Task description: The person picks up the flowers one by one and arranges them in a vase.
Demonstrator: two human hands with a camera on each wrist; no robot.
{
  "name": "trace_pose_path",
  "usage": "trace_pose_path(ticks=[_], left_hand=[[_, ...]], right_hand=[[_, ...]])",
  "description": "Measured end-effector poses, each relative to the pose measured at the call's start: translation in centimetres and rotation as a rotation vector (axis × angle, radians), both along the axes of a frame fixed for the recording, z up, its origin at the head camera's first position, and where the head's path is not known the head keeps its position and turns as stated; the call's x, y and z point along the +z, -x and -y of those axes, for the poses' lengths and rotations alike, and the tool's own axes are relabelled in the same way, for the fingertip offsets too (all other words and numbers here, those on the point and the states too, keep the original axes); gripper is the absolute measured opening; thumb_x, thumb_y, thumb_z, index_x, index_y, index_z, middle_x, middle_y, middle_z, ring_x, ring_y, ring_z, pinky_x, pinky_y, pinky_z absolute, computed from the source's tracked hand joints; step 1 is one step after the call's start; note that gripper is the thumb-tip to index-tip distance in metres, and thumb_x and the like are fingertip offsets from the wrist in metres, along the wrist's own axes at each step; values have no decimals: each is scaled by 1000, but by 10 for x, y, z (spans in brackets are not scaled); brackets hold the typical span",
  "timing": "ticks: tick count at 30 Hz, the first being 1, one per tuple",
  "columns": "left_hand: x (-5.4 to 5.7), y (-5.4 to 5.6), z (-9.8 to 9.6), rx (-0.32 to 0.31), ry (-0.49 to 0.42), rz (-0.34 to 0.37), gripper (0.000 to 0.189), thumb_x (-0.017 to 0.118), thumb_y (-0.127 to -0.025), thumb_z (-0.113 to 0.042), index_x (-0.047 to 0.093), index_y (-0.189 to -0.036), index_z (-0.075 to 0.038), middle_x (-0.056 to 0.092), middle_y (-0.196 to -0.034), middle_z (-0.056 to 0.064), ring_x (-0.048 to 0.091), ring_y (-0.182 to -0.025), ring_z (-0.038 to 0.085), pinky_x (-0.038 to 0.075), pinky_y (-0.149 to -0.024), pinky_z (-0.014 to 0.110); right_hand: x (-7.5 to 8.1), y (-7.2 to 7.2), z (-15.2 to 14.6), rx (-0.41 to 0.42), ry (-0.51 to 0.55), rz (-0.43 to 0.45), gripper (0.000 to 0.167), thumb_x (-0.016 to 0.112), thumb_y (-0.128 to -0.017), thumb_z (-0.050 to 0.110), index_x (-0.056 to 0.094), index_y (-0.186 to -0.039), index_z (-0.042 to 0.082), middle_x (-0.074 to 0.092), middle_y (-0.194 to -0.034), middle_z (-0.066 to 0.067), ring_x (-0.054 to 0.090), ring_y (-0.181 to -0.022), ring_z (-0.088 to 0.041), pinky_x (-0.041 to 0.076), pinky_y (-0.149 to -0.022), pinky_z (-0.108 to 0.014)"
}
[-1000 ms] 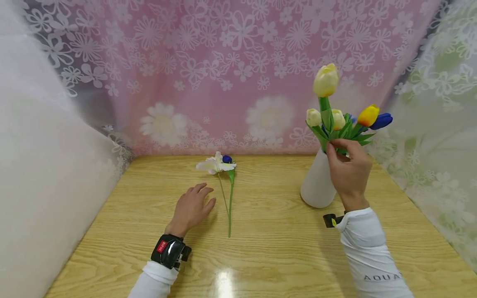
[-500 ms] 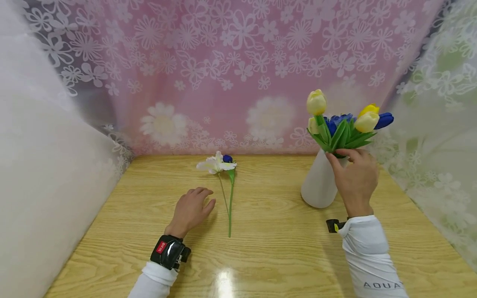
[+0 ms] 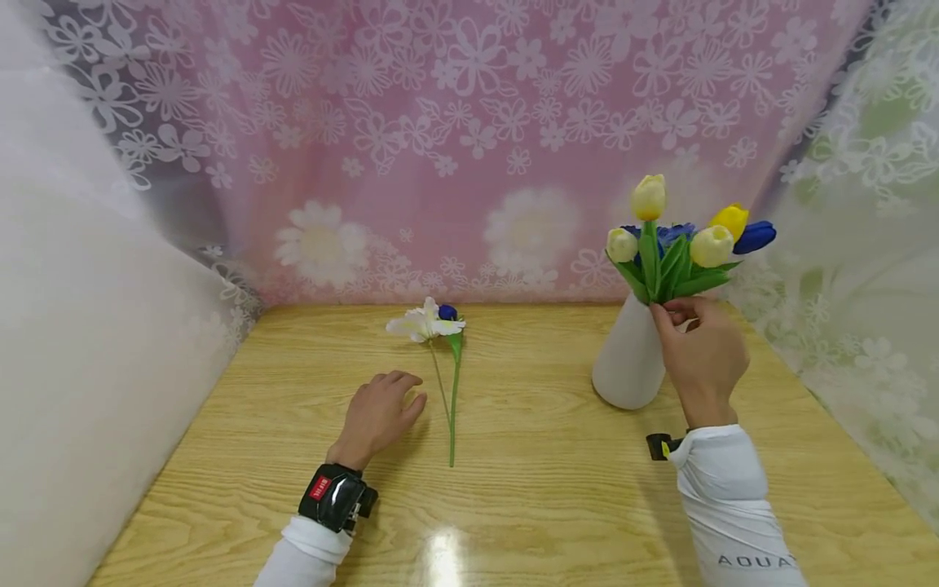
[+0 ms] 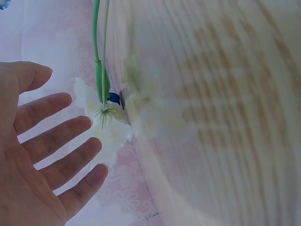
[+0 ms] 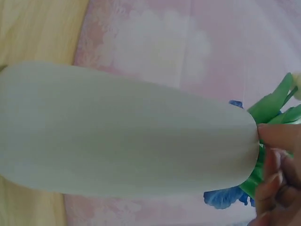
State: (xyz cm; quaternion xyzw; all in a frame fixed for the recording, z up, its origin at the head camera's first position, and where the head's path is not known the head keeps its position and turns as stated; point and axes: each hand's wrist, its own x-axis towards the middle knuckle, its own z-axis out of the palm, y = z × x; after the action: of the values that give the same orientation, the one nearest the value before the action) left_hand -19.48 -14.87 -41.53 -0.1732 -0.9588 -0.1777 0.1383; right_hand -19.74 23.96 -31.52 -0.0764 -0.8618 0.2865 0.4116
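Observation:
At the mouth of the white vase (image 3: 625, 368), my right hand (image 3: 707, 359) pinches a cream tulip (image 3: 649, 198) low on its stem between thumb and index finger. Those fingertips lie right at the rim in the right wrist view, among green leaves (image 5: 275, 103). Several other flowers fill the vase, among them a yellow tulip (image 3: 729, 220) and a dark blue one (image 3: 756, 237). My left hand (image 3: 376, 414) holds nothing, its fingers spread. Just right of it lie a white flower (image 3: 421, 324) and a blue-headed flower (image 3: 447, 312), stems crossing toward me.
The vase stands upright on the right part of the wooden table (image 3: 528, 489). A pink floral curtain (image 3: 440, 163) hangs along the table's back edge. Pale fabric (image 3: 88, 326) closes off the left side, and patterned fabric (image 3: 873, 350) the right.
The cream tulip has come down into the vase, its head lower than one second ago. My right hand has shifted slightly down and right with it. The left hand has stayed nearly still.

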Motion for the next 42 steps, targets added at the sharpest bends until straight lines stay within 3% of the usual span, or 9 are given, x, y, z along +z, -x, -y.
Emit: trace_pose_path(ticks=[6,11,16,21,30,36,42], left_hand=[[-2,1,0,-10,13,-25,30,59,-94,-31,68,-115,-11,63,-116,9,59,-105,32,49,-82,50],[-1,2,0,-10,15,-23,32,59,-94,-31,67,-118,-10,61,-120,12,58,-106,33,49,-82,51],[-1,0,1,-5,16,-2,33,59,-95,-31,66,-119,-10,60,-123,13,57,-108,35,48,-83,52],[-2,-3,2,4,14,14,34,59,-95,-32,66,-120,-10,58,-126,14,56,-111,35,47,-85,53],[-2,-8,4,-1,11,28,33,58,-95,-31,65,-120,-10,57,-128,14,55,-112,36,47,-85,53],[-5,-12,9,27,21,51,34,58,-95,-31,65,-121,-10,56,-129,14,54,-113,36,46,-86,53],[-6,-16,18,45,31,35,34,58,-95,-31,65,-120,-10,56,-128,14,55,-111,36,46,-85,54]], right_hand=[[-18,-3,8,158,29,-127,21,68,-87,22,67,-86,1,59,-67,-6,45,-58,-6,34,-52,-19],[-34,-2,21,302,-8,-112,12,72,-85,14,67,-86,3,58,-64,-2,46,-56,-4,33,-51,-13],[-52,0,38,372,-29,-10,12,72,-85,17,67,-85,6,60,-65,0,51,-56,-10,38,-51,-19],[-71,4,58,440,-14,147,15,68,-90,22,68,-90,7,63,-71,-1,55,-60,-14,45,-53,-29],[-94,9,102,524,45,453,22,61,-94,33,70,-98,14,63,-77,5,58,-68,-12,47,-58,-31],[-105,13,129,605,119,575,21,59,-95,33,70,-100,15,66,-80,3,59,-72,-10,48,-59,-31],[-110,15,151,638,109,667,18,62,-94,32,71,-99,17,65,-85,6,60,-78,-12,49,-64,-33]])
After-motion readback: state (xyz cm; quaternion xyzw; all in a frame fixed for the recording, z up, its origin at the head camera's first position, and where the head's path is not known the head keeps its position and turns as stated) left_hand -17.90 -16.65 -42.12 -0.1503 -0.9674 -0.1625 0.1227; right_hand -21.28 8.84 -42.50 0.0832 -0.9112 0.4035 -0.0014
